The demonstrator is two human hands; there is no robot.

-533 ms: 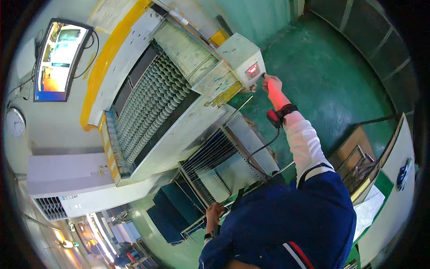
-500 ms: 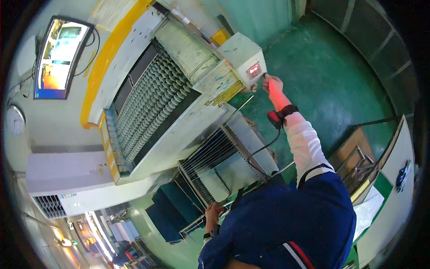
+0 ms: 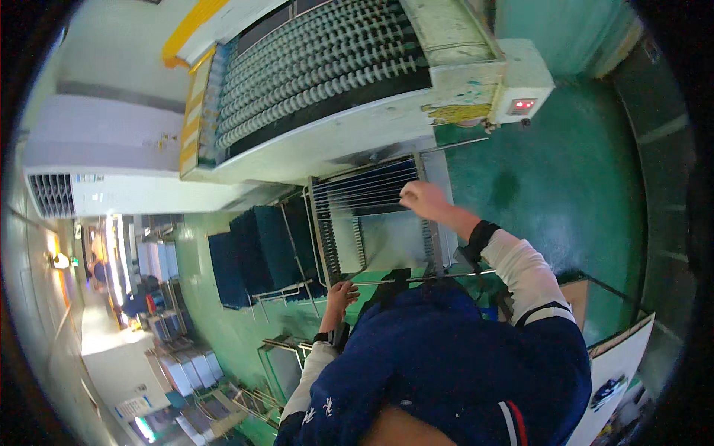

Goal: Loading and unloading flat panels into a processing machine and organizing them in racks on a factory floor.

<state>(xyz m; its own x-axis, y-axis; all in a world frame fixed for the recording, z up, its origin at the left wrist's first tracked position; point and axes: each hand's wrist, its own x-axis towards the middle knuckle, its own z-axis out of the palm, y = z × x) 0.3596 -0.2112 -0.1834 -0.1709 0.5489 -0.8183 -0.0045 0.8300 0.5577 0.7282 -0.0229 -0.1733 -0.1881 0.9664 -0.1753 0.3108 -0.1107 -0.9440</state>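
Note:
A metal slotted rack stands before me, with several thin dark panels standing upright in its far part. My left hand is closed around the rail at the rack's near left corner. Above the right end of the panels hovers my right hand, its fingers curled in and slightly blurred, with nothing visible in them. Beyond the rack is a roller conveyor machine with rows of pale disc rollers. A control box with a red lit display and a black knob sits at its right end.
Dark blue panels stand in another rack left of mine. A white machine housing rises at the far left. Green floor stretches to the right. A white board with a dark glove on it leans at the lower right.
My right hand has left the control box's knob and come left and nearer, over the rack. My left hand still holds the rail. The view has swung, bringing the rack nearer the middle.

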